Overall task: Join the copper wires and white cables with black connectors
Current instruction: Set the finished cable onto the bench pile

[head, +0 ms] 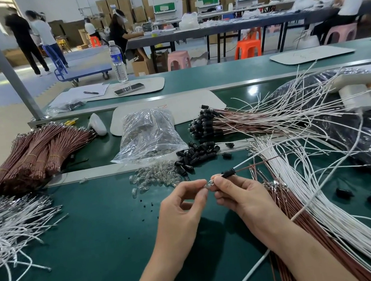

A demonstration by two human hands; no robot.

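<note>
Over the green mat my right hand [237,193] pinches a black connector [228,173] with a white cable [260,153] and a copper wire [268,162] trailing from its far end. My left hand [183,202] pinches a small clear bulb [208,184] at the connector's near end. Loose black connectors [196,154] and clear bulbs [156,176] lie heaped just beyond my hands. Loose copper wires [293,215] and white cables [327,203] fan out to the right.
Bundled copper wires [38,153] and a tangle of white cables [6,227] lie at the left. A plastic bag of bulbs [149,133] stands behind. Finished connector assemblies [206,123] are piled at the centre right, beside a black bag [370,138]. Other people work at tables behind.
</note>
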